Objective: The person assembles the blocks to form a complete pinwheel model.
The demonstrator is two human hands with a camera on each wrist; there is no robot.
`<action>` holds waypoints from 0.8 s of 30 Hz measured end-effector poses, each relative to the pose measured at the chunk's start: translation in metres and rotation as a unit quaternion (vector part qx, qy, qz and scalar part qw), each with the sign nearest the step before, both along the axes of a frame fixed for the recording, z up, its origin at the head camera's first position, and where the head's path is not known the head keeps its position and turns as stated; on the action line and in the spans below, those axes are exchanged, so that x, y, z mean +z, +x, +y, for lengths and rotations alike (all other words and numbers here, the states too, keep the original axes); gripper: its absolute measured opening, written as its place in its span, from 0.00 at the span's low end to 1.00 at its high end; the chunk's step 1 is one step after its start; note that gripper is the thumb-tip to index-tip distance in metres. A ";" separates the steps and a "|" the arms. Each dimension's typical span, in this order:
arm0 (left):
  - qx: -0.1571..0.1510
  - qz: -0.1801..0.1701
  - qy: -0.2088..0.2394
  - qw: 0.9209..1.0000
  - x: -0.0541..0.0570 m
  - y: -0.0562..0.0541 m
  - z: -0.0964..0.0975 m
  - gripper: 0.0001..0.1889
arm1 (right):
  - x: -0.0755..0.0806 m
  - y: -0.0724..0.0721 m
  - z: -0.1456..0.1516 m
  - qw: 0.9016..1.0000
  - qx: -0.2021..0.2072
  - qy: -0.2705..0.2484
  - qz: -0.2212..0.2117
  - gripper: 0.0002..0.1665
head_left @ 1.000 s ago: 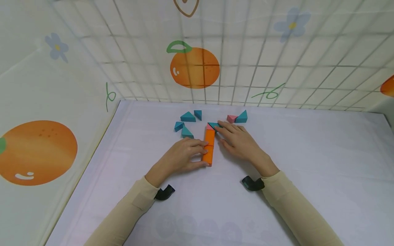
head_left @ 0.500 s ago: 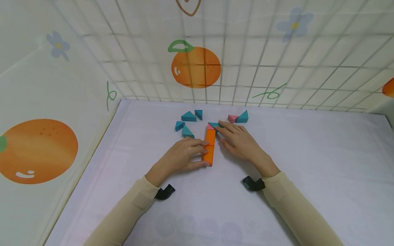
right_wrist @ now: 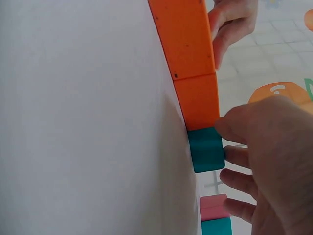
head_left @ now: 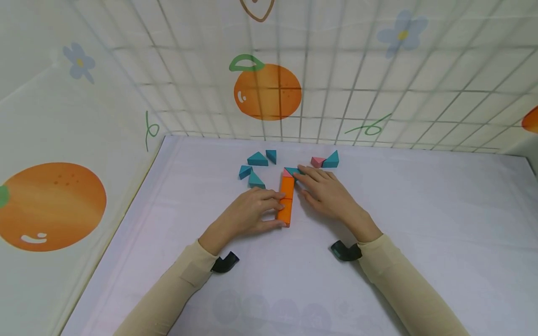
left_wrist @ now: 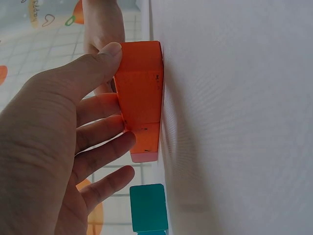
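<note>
Two orange rectangular blocks lie end to end in a row on the table. A small pink triangular block sits at their far end, with a teal triangular block against its right side. From the left, my left hand rests its fingertips along the orange row, thumb touching the nearest end. On the other side, my right hand touches the teal triangle with its fingers. The right thumb is beside the joint with the orange block. Neither hand is curled round a block.
Several loose teal triangular blocks lie beyond the left hand. Behind the right hand are a pink triangular block and another teal one, touching. A printed cloth wall over a grid stands behind the white table.
Both hands and all the blocks stay in place; only the view shifts slightly.
</note>
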State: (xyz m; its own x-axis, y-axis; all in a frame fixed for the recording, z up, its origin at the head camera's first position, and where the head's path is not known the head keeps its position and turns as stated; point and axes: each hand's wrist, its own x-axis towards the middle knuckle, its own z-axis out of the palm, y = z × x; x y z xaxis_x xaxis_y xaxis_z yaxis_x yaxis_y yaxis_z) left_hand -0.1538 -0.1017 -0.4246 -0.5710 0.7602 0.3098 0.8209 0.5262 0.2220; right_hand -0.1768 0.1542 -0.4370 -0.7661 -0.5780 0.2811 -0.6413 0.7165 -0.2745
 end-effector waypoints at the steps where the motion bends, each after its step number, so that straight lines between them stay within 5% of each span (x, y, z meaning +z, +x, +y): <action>1: 0.001 0.001 0.000 1.000 0.000 0.000 0.000 0.19 | 0.000 0.000 0.000 1.000 0.000 0.000 0.001 0.30; 24: -0.003 -0.003 -0.003 1.000 0.000 -0.001 0.000 0.19 | 0.004 -0.001 0.002 1.000 -0.013 0.002 -0.027 0.30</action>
State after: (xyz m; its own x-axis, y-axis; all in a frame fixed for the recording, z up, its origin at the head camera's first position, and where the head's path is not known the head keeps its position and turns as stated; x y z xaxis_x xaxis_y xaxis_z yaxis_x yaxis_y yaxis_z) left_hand -0.1546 -0.1017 -0.4249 -0.5690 0.7652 0.3011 0.8222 0.5235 0.2232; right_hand -0.1776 0.1566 -0.4327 -0.7948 -0.5586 0.2373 -0.6069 0.7338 -0.3052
